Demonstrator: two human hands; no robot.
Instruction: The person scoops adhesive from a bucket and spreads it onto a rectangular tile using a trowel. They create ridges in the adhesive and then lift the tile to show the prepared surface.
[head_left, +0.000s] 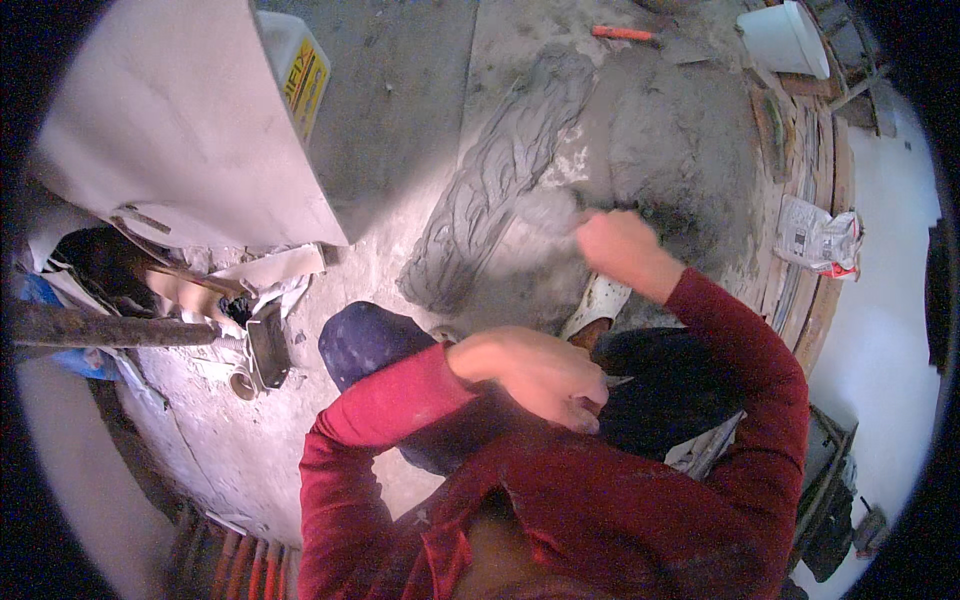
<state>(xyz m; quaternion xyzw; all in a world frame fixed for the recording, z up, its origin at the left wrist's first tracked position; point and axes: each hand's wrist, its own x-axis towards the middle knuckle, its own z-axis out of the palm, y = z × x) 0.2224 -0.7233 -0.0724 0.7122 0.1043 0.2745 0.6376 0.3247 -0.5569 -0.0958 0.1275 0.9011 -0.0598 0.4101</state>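
My right hand [625, 250] is closed, reaching forward over the floor. It grips what looks like a trowel, its pale blade [548, 210] smeared by motion. The blade is over the bare patch beside a long, ridged strip of wet grey mortar [490, 190]. A flatter, darker spread of mortar [680, 140] lies to the right of that strip. My left hand [545, 380] rests in front of my body above my bent legs, fingers curled. A small pale tip shows past its fingers, but I cannot make out what it holds.
An orange-handled tool [622, 33] lies at the far side, near a white bucket [785, 40]. At left stand a large pale board [180, 120] and a white tub [305, 70]. A pole [110, 328] juts in below. Wooden planks [800, 190] and a plastic bag [820, 237] line the right.
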